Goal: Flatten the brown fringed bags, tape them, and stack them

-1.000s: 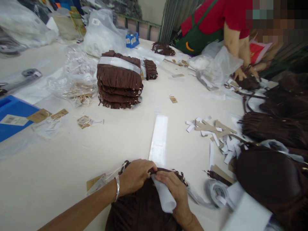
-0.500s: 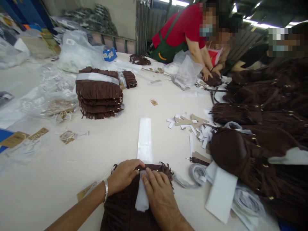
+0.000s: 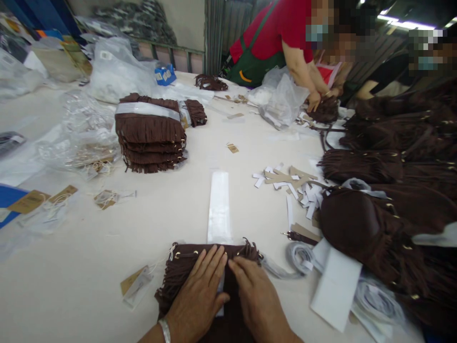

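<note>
A dark brown fringed bag [image 3: 174,281] with gold eyelets lies on the table right in front of me. My left hand [image 3: 196,293] rests flat on it, fingers stretched toward its upper edge, partly covering a pale wrapping strip [image 3: 220,312]. Beside it, my right hand [image 3: 260,300] lies on the brown surface with its fingers extended and fingertips near the same edge. Neither hand grasps anything. Beyond that edge a white strip [image 3: 218,207] extends across the table; its near end is hidden. A tan tag [image 3: 131,281] hangs on string at the bag's left.
Stacked brown fringed bags [image 3: 150,131] stand at the back left. More brown bags [image 3: 357,224] are piled at right, near paper scraps [image 3: 307,195], a wrapped coil [image 3: 299,259] and white sheets [image 3: 337,286]. Across the table, a person in red [image 3: 293,28] handles a brown item.
My left hand has moved from the bag's upper edge to lie flat over the pale strip. My right hand has shifted right, off the strip. The view has turned slightly.
</note>
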The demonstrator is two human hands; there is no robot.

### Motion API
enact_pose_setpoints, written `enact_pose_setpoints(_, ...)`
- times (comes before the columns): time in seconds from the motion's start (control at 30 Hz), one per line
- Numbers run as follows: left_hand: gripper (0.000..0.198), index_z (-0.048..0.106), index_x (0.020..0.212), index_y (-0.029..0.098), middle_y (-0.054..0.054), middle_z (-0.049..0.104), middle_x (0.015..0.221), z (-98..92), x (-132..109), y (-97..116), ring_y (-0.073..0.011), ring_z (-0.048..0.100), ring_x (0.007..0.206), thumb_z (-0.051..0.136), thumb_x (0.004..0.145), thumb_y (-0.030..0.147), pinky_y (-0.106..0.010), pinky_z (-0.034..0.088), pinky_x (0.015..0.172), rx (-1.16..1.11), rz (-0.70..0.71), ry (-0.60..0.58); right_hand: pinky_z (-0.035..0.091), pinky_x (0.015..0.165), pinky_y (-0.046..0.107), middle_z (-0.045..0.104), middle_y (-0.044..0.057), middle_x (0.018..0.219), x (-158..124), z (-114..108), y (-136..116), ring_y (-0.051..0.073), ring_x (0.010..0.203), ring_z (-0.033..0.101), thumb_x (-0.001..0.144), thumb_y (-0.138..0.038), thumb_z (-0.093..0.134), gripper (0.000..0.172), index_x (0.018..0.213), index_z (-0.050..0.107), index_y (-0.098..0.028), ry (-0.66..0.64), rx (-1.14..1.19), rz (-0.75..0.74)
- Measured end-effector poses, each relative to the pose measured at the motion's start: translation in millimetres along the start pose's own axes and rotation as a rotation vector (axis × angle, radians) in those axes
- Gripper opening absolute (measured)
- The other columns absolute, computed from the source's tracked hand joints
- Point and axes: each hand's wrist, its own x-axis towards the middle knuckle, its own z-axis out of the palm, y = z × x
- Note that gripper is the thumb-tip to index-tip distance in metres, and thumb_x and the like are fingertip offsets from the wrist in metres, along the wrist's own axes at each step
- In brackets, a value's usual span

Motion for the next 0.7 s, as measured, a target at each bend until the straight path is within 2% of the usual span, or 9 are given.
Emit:
enact_pose_setpoints(0.1, 0.073, 0.018, 0.153, 0.016, -0.009, 0.017, 0.161, -0.7, 0, 1, -0.0290, 0.015, 0.148, 0.055, 0.090, 0.027, -0.050, 0.030, 0.118, 0.043, -0.003, -0.009, 0.040, 0.102, 0.047, 0.046, 0.013, 0.143, 5, -4, 14, 0.031, 0.129, 0.041, 0.092, -0.015, 0.050, 0.046, 0.138, 0.047, -0.018, 0.094, -0.068, 0.078)
enact_pose_setpoints(0.23, 0.067, 0.022, 0.152, 0.017, -0.007, 0.019, 0.161, -3.0, 4, 1, -0.0276, 0.015, 0.148, 0.050, 0.091, 0.024, -0.050, 0.031, 0.118, 0.052, 0.007, -0.004, 0.041, 0.097, 0.045, 0.059, 0.010, 0.126, 5, 0, 31, 0.029, 0.118, 0.049, 0.094, -0.020, 0.053, 0.023, 0.115, 0.062, -0.021, 0.136, -0.076, 0.065)
enact_pose_setpoints(0.37, 0.065, 0.024, 0.151, 0.016, -0.008, 0.021, 0.160, -2.0, 5, 2, -0.0282, 0.016, 0.148, 0.050, 0.092, 0.024, -0.052, 0.030, 0.118, 0.046, -0.004, -0.007, 0.041, 0.091, 0.044, 0.064, 0.008, 0.111, 0, -19, 38, 0.026, 0.104, 0.054, 0.093, -0.019, 0.054, 0.011, 0.094, 0.065, -0.020, 0.072, -0.074, 0.100)
enact_pose_setpoints(0.5, 0.059, 0.030, 0.148, 0.016, -0.010, 0.028, 0.158, -9.3, 10, 2, -0.0281, 0.021, 0.147, 0.049, 0.094, 0.031, -0.052, 0.030, 0.117, 0.020, 0.012, -0.019, 0.043, 0.083, 0.037, 0.063, 0.006, 0.101, 6, -39, 36, 0.022, 0.092, 0.057, 0.097, -0.026, 0.051, 0.014, 0.088, 0.061, -0.021, 0.017, -0.002, 0.158)
enact_pose_setpoints(0.57, 0.048, 0.042, 0.141, 0.018, -0.010, 0.039, 0.152, -16.8, 18, 3, -0.0273, 0.031, 0.143, 0.048, 0.096, 0.035, -0.053, 0.033, 0.115, -0.021, -0.006, -0.015, 0.044, 0.072, 0.032, 0.061, 0.005, 0.095, 13, -37, 36, 0.018, 0.080, 0.058, 0.098, -0.023, 0.048, 0.012, 0.095, 0.060, -0.021, -0.026, -0.011, 0.191)
enact_pose_setpoints(0.63, 0.031, 0.057, 0.123, 0.021, -0.008, 0.053, 0.140, -23.3, 28, 6, -0.0270, 0.045, 0.132, 0.047, 0.097, 0.035, -0.055, 0.038, 0.110, -0.077, -0.082, -0.002, 0.042, 0.063, 0.029, 0.060, 0.004, 0.093, 21, -30, 36, 0.017, 0.072, 0.058, 0.095, -0.018, 0.051, 0.010, 0.101, 0.059, -0.021, -0.107, -0.066, 0.186)
enact_pose_setpoints(0.7, 0.019, 0.063, 0.102, 0.021, -0.008, 0.062, 0.127, -25.5, 38, 7, -0.0276, 0.054, 0.121, 0.049, 0.096, 0.032, -0.056, 0.042, 0.103, -0.122, -0.159, 0.015, 0.041, 0.059, 0.028, 0.059, 0.004, 0.095, 26, -23, 37, 0.017, 0.071, 0.059, 0.091, -0.014, 0.056, 0.012, 0.100, 0.058, -0.021, -0.178, -0.114, 0.164)
